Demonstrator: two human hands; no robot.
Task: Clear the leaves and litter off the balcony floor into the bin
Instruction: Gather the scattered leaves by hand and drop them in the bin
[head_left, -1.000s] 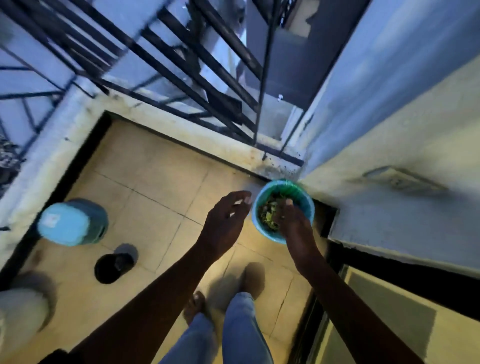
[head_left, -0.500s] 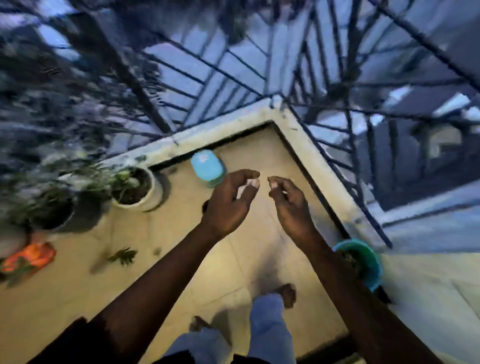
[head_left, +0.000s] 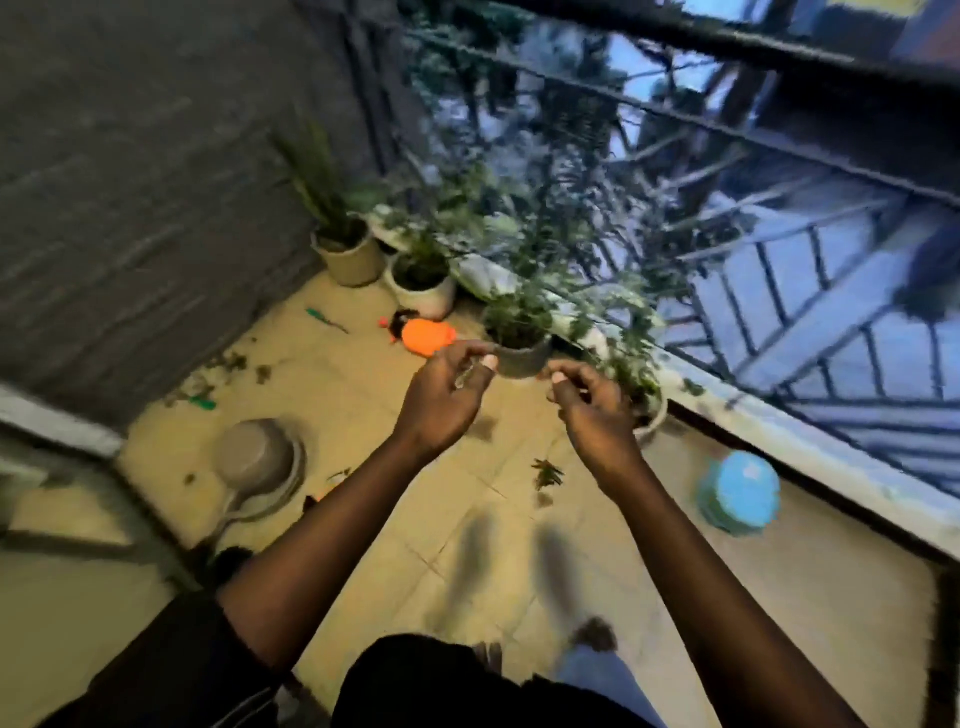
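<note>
My left hand (head_left: 441, 400) and my right hand (head_left: 592, 410) hang side by side in mid-air over the tiled balcony floor (head_left: 363, 395), fingers loosely curled, holding nothing. A green leaf sprig (head_left: 546, 474) lies on the tiles just below my right wrist. More leaf scraps (head_left: 231, 364) are scattered by the grey wall at the left. An orange piece of litter (head_left: 427, 336) and a thin green piece of litter (head_left: 322, 318) lie near the plant pots. The bin is out of view.
Several potted plants (head_left: 423, 283) line the far wall and the railing ledge (head_left: 779, 431). A grey upturned bowl (head_left: 257, 460) sits at the left, a blue round container (head_left: 737, 493) at the right. Dark railing bars close the right side. My feet are at the bottom.
The view has swung left, away from the teal bin and onto the plant corner. Both hands have stayed raised, empty and close together.
</note>
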